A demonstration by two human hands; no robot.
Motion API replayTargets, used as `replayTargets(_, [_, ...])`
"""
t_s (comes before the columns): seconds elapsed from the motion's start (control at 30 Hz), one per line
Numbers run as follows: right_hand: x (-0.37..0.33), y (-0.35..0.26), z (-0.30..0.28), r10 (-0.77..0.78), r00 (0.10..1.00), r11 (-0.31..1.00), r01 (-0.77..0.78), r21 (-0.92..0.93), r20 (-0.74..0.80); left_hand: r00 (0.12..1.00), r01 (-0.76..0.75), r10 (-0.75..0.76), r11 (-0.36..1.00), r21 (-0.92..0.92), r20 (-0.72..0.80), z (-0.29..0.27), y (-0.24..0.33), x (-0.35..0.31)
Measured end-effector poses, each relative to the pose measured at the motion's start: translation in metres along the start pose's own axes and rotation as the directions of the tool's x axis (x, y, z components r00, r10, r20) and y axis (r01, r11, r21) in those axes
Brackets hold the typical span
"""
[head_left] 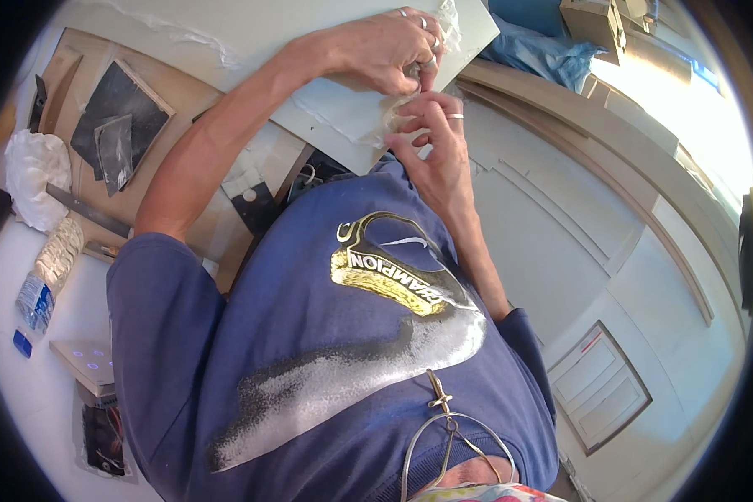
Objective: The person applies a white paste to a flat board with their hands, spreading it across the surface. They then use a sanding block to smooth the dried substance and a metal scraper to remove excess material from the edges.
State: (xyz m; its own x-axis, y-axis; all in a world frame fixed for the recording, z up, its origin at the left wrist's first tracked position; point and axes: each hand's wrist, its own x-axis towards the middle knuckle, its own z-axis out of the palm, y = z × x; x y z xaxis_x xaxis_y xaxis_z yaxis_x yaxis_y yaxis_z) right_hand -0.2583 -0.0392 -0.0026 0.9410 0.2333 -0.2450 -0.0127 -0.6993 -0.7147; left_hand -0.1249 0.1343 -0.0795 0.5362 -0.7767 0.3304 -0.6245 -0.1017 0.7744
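Observation:
A thin, crinkled translucent film [386,113] hangs along the edge of a white panel [330,117] in front of me. My left hand [389,50], with rings on several fingers, reaches over the panel near its corner, its fingers curled and pinched on the film. Just nearer to me, my right hand [437,142] has its thumb and fingers bent round another part of the same film. The two hands almost touch. Exactly how the film runs between the fingertips is hard to make out. More crumpled film [449,25] lies at the panel's far corner.
To the left are a dark square sheet [125,113], a metal strip [88,209], a white bundle [38,176] and a plastic bottle [38,301] with a blue cap. Blue plastic sheeting [544,54] and a cardboard box [594,25] stand at the far right.

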Motion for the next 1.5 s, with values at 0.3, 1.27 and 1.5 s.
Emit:
replayTargets(0.3, [-0.003, -0.006, 0.006, -0.106, 0.994, 0.990, 0.104, -0.092, -0.015, 0.976, 0.162, -0.195, 0.949, -0.270, -0.097, -0.011, 0.002, 0.008])
replayTargets(1.27, [0.042, -0.004, -0.024, -0.409, 0.912, 0.908, 0.405, -0.105, -0.019, 0.873, 0.319, -0.307, 0.947, -0.033, -0.378, -0.006, -0.002, 0.000])
replayTargets(1.5, [0.071, 0.048, -0.019, -0.515, 0.854, 0.803, 0.510, -0.309, 0.072, 0.855, 0.323, -0.264, 0.945, 0.061, -0.446, -0.008, -0.002, -0.007])
